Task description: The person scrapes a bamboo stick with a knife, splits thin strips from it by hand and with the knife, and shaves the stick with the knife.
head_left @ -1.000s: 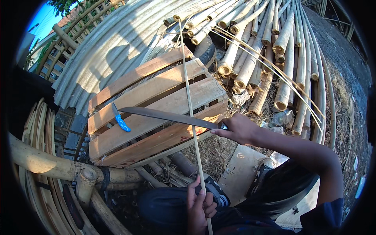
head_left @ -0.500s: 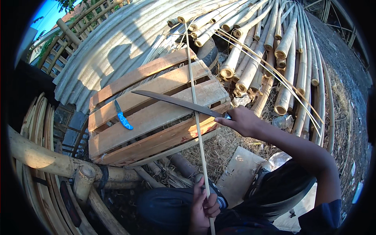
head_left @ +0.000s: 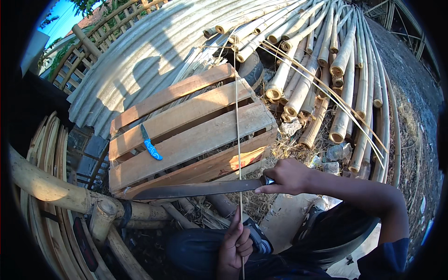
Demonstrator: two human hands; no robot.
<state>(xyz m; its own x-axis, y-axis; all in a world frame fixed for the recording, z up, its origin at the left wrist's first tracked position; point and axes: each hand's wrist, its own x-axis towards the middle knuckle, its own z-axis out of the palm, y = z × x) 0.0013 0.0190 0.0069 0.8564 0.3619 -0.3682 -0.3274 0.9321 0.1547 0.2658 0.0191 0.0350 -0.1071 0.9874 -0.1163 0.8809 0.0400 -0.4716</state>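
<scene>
My right hand is closed round the handle of a long machete, its dark blade pointing left in front of the wooden crate. The blade crosses a thin bamboo strip just above my left hand. Low in the middle, my left hand grips the strip near its lower end, thumb up along it. From there the strip runs up over the slatted wooden crate toward the bamboo poles. On the crate top lies a small knife with a blue patterned handle.
Several bamboo poles lie stacked at the far right, with thin split strips across them. Corrugated sheeting spreads behind the crate. At left are a thick bamboo rail and upright split bamboo. A tyre sits behind the crate.
The machete has come down along the strip from over the crate to just above my left hand. The strip has turned narrow edge up and stands more upright. My left hand keeps its grip.
</scene>
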